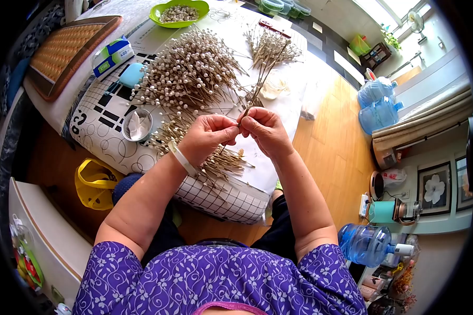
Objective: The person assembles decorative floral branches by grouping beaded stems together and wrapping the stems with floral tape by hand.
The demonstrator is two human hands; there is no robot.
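Observation:
My right hand (267, 131) pinches a thin dark brown twig (263, 79) near its lower end; the twig slants up and away over the table. Fingertips of my left hand (209, 137) meet it at the same spot, also closed, though the exact grip is hidden. Beyond my hands lies a big heap of dry stems with round white heads (189, 68). More stems (210, 163) lie beneath my left wrist. A smaller bunch of similar stems (270, 47) is farther right, with a cream-coloured flower (273, 86) in front of it.
A cup of white pieces (137, 125), a light blue case (132, 75) and a tissue pack (113, 56) stand left. At the back is a green bowl (180, 4) of small pale beads. A yellow basket (95, 184) sits below the table's left side; water bottles (377, 105) stand right.

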